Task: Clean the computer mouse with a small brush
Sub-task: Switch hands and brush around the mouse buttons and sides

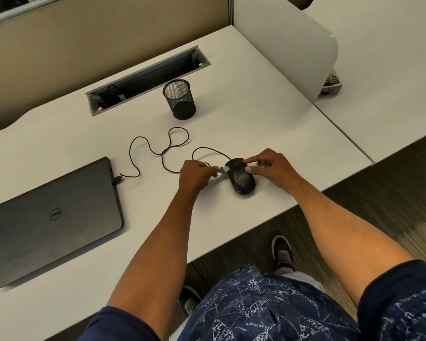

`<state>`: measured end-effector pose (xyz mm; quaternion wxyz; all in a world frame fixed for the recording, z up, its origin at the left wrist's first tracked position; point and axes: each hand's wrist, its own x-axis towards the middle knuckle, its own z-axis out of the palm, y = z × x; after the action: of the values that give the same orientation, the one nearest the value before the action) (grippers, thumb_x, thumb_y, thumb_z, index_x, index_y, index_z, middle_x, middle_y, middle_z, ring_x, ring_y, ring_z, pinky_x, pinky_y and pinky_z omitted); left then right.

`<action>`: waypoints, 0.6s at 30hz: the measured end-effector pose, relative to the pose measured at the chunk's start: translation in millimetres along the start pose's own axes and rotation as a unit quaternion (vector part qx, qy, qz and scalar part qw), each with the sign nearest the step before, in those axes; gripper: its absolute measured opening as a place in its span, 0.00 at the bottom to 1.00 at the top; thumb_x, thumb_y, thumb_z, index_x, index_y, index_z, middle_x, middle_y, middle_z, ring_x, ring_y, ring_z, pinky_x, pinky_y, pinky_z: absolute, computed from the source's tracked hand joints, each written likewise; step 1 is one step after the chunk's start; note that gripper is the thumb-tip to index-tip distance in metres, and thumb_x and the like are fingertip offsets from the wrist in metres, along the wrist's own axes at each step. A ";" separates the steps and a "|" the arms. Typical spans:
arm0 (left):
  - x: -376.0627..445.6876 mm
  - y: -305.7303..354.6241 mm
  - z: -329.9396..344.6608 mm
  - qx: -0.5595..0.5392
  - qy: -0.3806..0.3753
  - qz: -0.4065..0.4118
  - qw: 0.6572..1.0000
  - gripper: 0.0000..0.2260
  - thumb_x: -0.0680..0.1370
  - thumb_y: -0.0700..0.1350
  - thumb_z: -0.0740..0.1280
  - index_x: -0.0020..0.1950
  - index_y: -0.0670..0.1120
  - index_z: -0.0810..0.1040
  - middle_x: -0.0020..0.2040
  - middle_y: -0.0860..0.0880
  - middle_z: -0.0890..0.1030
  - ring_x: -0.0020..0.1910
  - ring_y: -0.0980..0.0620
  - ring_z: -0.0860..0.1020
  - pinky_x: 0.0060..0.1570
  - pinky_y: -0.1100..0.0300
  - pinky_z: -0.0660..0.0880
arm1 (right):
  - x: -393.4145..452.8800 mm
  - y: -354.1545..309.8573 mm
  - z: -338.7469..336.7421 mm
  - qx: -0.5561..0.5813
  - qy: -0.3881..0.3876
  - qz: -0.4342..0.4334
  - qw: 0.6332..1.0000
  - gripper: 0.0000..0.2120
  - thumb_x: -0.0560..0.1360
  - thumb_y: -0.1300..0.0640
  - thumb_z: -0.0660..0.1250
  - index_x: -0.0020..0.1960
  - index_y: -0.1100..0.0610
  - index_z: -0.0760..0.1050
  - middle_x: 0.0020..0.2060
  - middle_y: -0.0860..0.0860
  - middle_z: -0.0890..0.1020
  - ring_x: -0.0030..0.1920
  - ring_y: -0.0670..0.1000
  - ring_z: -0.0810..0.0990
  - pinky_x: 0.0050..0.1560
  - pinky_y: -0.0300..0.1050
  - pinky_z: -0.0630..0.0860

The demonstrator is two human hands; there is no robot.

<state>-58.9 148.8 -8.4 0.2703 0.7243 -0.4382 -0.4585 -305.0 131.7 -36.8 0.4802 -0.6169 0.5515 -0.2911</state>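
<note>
The mouse (241, 178) lies on the table (231, 119) at centre frame. The right hand (272, 168) steadies it, forefinger and thumb pinching its far end. The left hand (196, 175) is closed around a brush (222, 170), whose tip touches the mouse's left side. The cable (158, 153) loops toward a shut laptop (57, 217) at left.

An office cubicle, clearly. A white desk (244, 124) runs wall to wall, with a beige fabric partition (71, 57) behind it and a white divider panel (288, 48) fencing off the neighbouring workstation. There's a cable tray (148, 80) cut into the desktop, a black mesh pen cup (180, 99) beside it, and a closed dark laptop (57, 220) on the left. Down below, striped commercial carpet (391, 193) covers the floor.
</note>
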 end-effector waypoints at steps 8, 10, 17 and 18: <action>2.1 5.0 3.4 -0.024 0.054 0.035 0.998 0.13 0.75 0.50 0.76 0.40 0.40 0.87 0.30 0.43 0.80 0.26 0.52 0.72 0.34 0.59 0.71 | 0.8 0.5 0.5 0.002 0.001 -0.001 1.000 0.12 0.71 0.54 0.78 0.55 0.49 0.86 0.44 0.46 0.75 0.43 0.42 0.74 0.46 0.33 0.69; 0.7 5.9 7.0 -0.007 0.028 0.034 0.999 0.13 0.75 0.50 0.76 0.40 0.40 0.87 0.27 0.47 0.77 0.25 0.52 0.71 0.33 0.60 0.70 | 1.0 1.0 0.1 -0.002 -0.001 -0.002 1.000 0.13 0.72 0.54 0.78 0.55 0.49 0.85 0.45 0.46 0.76 0.43 0.42 0.74 0.46 0.33 0.69; 6.2 5.1 -5.6 0.040 -0.063 -0.042 0.996 0.11 0.74 0.43 0.77 0.43 0.33 0.86 0.23 0.49 0.72 0.22 0.52 0.67 0.24 0.63 0.64 | 1.2 3.5 0.4 -0.002 0.000 -0.006 1.000 0.12 0.72 0.54 0.78 0.55 0.49 0.85 0.46 0.48 0.76 0.41 0.35 0.74 0.44 0.26 0.69; 6.6 5.1 -9.0 0.047 -0.065 -0.048 0.996 0.11 0.74 0.42 0.77 0.42 0.33 0.85 0.24 0.48 0.72 0.22 0.52 0.67 0.23 0.64 0.64 | 1.4 3.5 0.5 -0.002 0.001 -0.008 1.000 0.12 0.72 0.54 0.78 0.55 0.50 0.85 0.46 0.48 0.76 0.40 0.35 0.74 0.44 0.25 0.69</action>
<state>-51.5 140.6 -3.3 0.1840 0.7252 -0.4405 -0.4961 -305.6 130.7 -40.5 0.4764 -0.6217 0.5477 -0.2942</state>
